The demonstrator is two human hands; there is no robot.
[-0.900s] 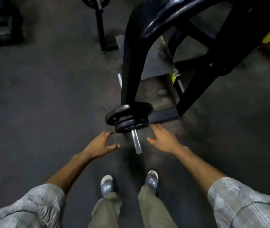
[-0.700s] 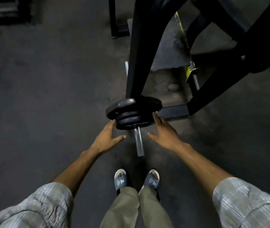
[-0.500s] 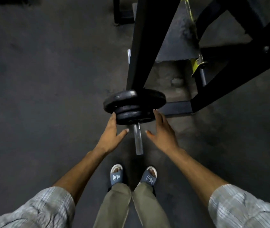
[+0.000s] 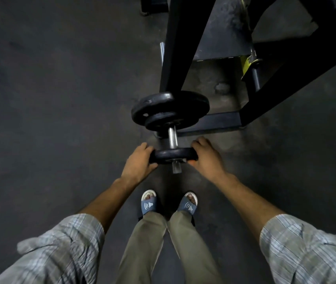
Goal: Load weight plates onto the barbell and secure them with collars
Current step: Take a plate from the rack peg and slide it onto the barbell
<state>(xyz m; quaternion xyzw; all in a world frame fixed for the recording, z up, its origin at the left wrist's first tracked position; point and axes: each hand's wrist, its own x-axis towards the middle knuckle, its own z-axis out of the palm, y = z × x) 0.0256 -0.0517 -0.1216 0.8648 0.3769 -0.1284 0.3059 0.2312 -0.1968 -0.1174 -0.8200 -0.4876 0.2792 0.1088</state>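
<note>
A steel barbell sleeve [image 4: 172,138] points toward me at the centre of the head view. Two black weight plates [image 4: 169,108] sit further up the sleeve, the larger behind the smaller. A small black plate [image 4: 173,154] hangs near the sleeve's tip, apart from the other two. My left hand [image 4: 139,162] grips its left rim and my right hand [image 4: 206,158] grips its right rim. The bare end of the sleeve sticks out just below the small plate. No collar is visible.
A black machine frame [image 4: 183,44] rises right behind the plates, with a base bar [image 4: 218,120] along the floor to the right. A yellow bracket [image 4: 249,62] sits at the right. My sandalled feet [image 4: 169,203] stand below the sleeve on the dark floor.
My hands went from open beside the stacked plates to gripping the small outer plate. That plate has slid along the sleeve toward me, away from the other two.
</note>
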